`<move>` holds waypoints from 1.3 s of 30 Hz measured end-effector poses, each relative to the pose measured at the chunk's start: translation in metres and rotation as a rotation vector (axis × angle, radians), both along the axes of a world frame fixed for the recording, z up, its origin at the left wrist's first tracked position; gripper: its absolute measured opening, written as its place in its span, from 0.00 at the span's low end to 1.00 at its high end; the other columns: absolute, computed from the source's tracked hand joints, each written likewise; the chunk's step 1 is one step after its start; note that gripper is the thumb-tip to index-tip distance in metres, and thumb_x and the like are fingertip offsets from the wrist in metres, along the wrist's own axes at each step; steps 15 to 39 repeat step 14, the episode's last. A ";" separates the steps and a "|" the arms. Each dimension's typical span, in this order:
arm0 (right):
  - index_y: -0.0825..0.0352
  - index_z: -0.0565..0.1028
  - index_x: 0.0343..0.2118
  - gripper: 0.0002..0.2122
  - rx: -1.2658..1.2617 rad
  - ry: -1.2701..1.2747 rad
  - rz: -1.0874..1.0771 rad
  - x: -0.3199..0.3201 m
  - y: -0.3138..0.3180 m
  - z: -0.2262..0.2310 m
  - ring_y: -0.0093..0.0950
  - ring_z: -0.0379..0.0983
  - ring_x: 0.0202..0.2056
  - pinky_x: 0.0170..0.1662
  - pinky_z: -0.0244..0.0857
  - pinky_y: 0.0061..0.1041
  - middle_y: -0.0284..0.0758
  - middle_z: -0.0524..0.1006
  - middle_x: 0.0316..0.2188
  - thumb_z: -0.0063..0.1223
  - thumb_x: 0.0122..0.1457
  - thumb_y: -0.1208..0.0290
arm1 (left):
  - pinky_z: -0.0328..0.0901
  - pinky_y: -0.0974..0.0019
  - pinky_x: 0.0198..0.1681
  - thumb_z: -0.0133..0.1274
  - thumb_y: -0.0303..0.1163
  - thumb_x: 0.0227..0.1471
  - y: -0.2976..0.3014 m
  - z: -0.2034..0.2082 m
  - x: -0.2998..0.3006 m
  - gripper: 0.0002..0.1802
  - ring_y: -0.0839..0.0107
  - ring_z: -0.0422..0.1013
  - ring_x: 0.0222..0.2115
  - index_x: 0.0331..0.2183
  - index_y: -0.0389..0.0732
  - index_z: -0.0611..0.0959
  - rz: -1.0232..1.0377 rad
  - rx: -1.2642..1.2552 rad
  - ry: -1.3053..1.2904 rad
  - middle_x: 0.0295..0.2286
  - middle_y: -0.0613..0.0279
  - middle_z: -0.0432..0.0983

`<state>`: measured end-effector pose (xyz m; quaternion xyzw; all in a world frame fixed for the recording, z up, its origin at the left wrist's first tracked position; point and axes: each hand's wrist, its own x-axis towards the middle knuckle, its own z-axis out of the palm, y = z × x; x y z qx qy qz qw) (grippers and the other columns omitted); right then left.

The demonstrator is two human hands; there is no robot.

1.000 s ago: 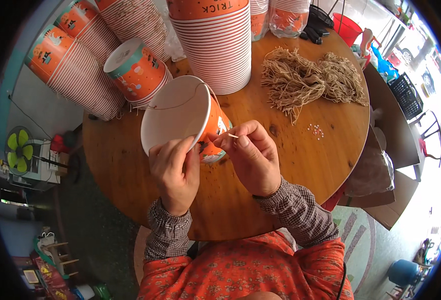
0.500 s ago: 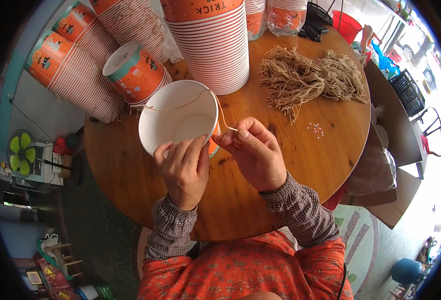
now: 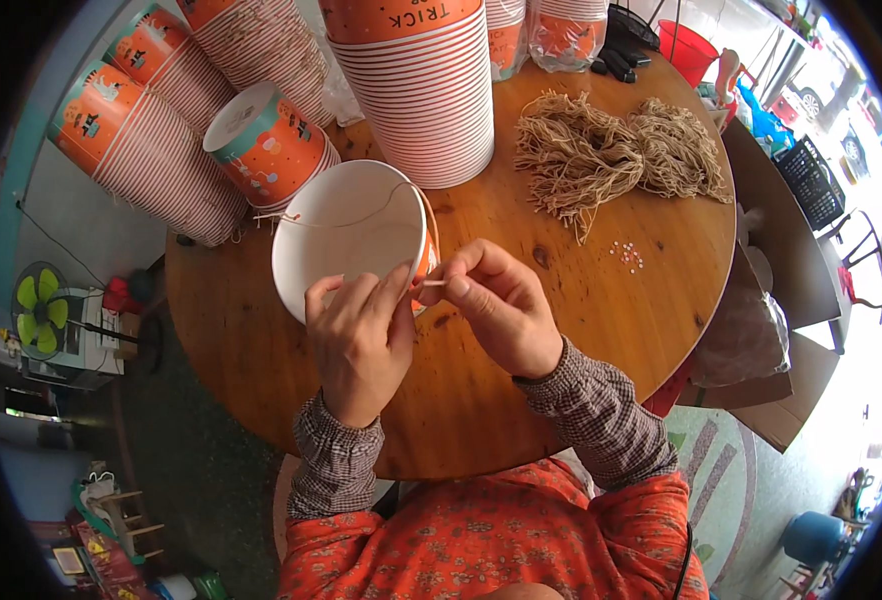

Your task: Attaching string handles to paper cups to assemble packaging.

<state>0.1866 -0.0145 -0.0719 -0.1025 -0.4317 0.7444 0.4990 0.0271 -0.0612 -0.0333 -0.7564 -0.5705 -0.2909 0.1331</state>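
Note:
A white-lined paper bucket (image 3: 311, 265) with an orange outside is tipped toward me on the round table. My left hand (image 3: 356, 345) is closed on its near right rim, fingers bent over the edge. A thin tan cord (image 3: 435, 225) crosses the bucket's mouth and runs down outside its right wall. Beside that wall, my right hand (image 3: 506, 315) pinches the cord's pale end between thumb and forefinger. The fingertips of both hands nearly meet there. The left thumb and the bucket's far outer side are hidden.
Tall stacks of orange buckets (image 3: 416, 110) stand behind and to the left. Bundles of tan cords (image 3: 611, 155) lie at the right, near small pale beads (image 3: 626, 257). Cardboard boxes (image 3: 781, 240) stand past the table's right edge.
My right hand has moved down and slightly left with the cord's end, closer to the bucket wall and my left fingertips. The bucket has shifted slightly left.

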 end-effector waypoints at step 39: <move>0.71 0.73 0.41 0.07 -0.048 -0.163 -0.203 -0.025 0.002 -0.024 0.16 0.69 0.41 0.46 0.65 0.17 0.30 0.74 0.40 0.50 0.61 0.77 | 0.59 0.63 0.35 0.59 0.25 0.46 0.005 -0.003 -0.005 0.08 0.65 0.70 0.24 0.26 0.41 0.74 -0.008 0.107 -0.209 0.22 0.65 0.71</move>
